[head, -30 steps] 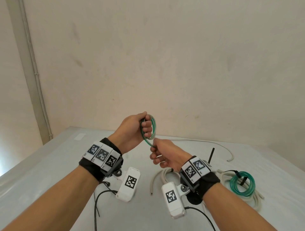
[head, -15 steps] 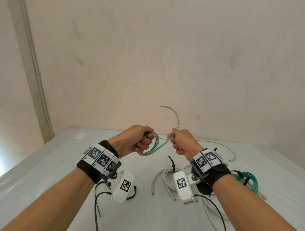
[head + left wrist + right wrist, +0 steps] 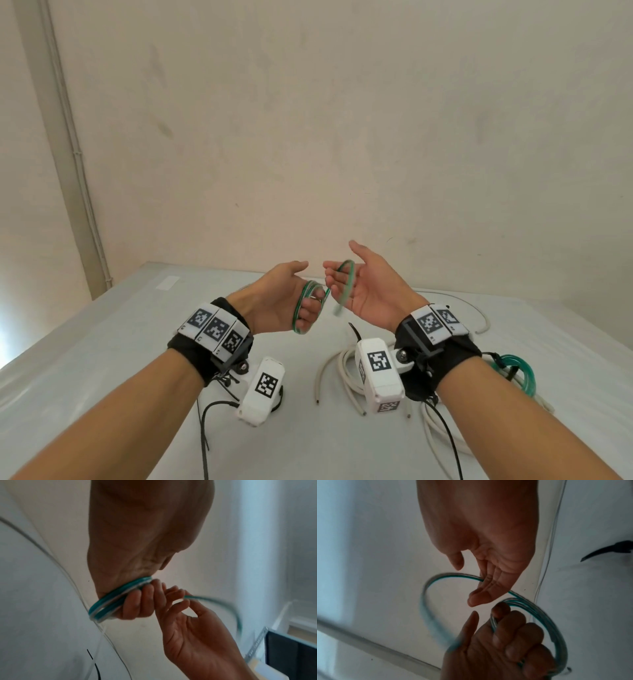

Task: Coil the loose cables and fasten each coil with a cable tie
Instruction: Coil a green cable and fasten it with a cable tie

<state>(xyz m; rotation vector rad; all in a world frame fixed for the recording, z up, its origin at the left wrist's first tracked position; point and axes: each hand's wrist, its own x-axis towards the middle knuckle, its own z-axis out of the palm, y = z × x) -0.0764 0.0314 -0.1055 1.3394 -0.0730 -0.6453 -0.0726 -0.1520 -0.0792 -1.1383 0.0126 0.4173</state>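
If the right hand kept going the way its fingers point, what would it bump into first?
Probably the left hand. The right hand lies open with its fingers aimed left, close to the left hand's fingertips and the green cable coiled there. Depth is hard to judge, so it might slip just past.

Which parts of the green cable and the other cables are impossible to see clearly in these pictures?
- Loose end of the green cable: smeared by motion in all three views; its tip cannot be made out.
- Number of turns in the left hand: fingers cover them.
- Green coil on the table: head view, partly behind the right wrist band.
- White cables: partly behind the right wrist camera.
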